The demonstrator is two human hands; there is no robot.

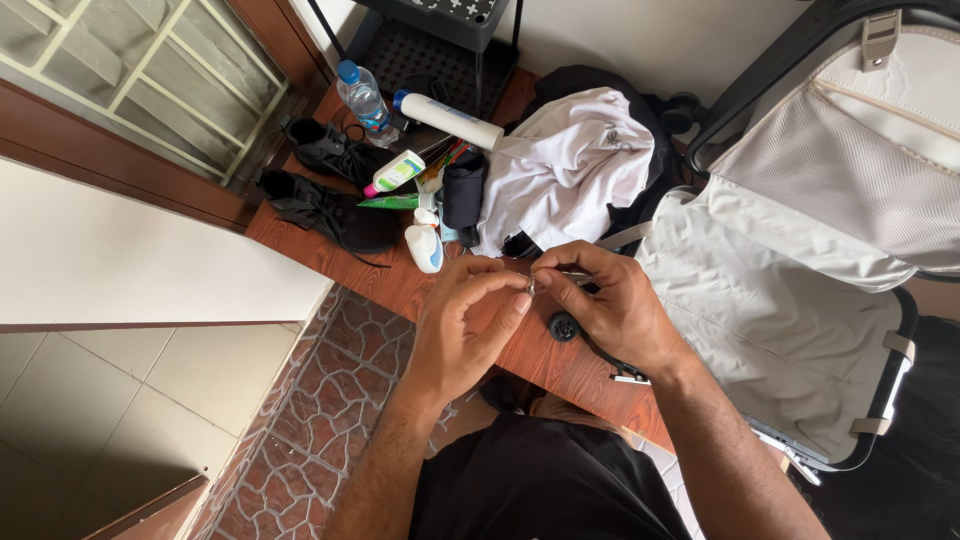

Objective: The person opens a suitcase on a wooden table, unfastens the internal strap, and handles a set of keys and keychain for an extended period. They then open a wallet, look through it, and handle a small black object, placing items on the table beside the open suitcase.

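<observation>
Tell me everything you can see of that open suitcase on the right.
The suitcase lies open at the right of the wooden surface. Its shell looks hard, dark at the rim, with a pale grey fabric lining. The raised half has a mesh pocket and a strap with a buckle; the lower half shows straps at its edge and looks unpacked. A white garment lies beside it, at its left edge. The right hand works just in front of it.

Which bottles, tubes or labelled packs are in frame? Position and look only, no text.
Water bottle: far end of wooden surface, clear, blue cap, blue label.
White cylinder container: lying beside it, blue cap.
White tube: lying by black shoes, pink cap, green label.
Green tube: flat, just below it.
Small white bottle: nearest the left hand, light blue patch.
No signs or screens.
</observation>
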